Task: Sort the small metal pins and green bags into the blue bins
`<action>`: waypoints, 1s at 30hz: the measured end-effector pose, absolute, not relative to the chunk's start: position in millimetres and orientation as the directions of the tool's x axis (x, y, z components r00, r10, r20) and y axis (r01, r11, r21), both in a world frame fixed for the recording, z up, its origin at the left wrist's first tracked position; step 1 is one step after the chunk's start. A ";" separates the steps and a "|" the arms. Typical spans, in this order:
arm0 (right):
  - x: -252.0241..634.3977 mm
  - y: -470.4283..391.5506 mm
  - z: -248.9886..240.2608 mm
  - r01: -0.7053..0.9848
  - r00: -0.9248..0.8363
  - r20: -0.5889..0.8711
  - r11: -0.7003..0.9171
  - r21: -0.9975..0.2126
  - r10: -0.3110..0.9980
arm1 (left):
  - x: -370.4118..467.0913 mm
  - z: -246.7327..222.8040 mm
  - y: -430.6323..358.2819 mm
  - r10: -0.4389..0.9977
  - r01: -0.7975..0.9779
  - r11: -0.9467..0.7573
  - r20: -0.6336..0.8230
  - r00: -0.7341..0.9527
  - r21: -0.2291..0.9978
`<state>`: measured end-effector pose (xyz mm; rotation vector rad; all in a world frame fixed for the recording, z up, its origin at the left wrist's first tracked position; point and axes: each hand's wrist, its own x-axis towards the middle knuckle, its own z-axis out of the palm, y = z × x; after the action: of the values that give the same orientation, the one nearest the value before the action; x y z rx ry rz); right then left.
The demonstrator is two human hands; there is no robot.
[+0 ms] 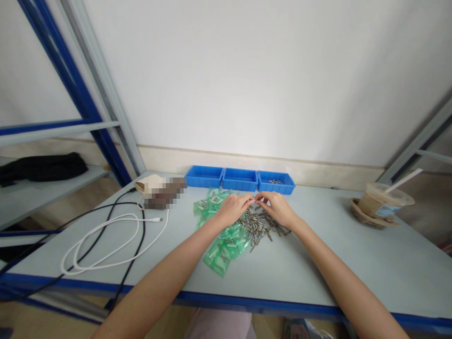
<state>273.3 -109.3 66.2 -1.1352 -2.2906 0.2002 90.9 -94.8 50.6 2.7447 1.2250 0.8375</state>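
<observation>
My left hand [233, 209] and my right hand [277, 207] meet above the table, fingertips pinched close together. Between them is something small and pale that I cannot make out. Below and around my right hand lies a loose pile of metal bolt-like fasteners [259, 228]. Green plastic bags [221, 263] with small pieces inside spread under and beside my left hand. Just behind the hands stand three blue bins in a row: the left bin [204, 181], the middle bin [240, 183] and the right bin [276, 189]. A few metal pieces lie in the right bin.
A white cable [102, 266] and black cables [141, 240] loop across the table's left side, near a beige cloth-like item [151, 183] and a pixelated patch. On the right, a plastic cup [383, 200] with a straw sits in a cardboard holder [367, 217]. A wall closes the back.
</observation>
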 end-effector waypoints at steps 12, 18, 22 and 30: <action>273.7 -108.2 64.7 0.629 -0.487 0.439 0.652 -0.424 0.755 | 93.5 52.7 -97.6 0.730 0.699 -0.664 0.429 0.531 0.265; 271.4 -105.9 60.5 0.591 -0.483 0.445 0.656 -0.470 0.754 | 93.5 52.2 -96.7 0.731 0.700 -0.661 0.442 0.521 0.269; 268.7 -105.0 56.0 0.560 -0.474 0.444 0.650 -0.514 0.760 | 93.1 51.5 -95.3 0.751 0.676 -0.652 0.415 0.513 0.343; 264.7 -107.3 57.8 0.619 -0.452 0.486 0.655 -0.433 0.748 | 92.8 50.8 -94.1 0.753 0.612 -0.657 0.410 0.514 0.440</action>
<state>264.7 -107.3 57.8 -1.0539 -2.2104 0.2534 92.8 -94.1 50.8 2.5171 1.1571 0.8570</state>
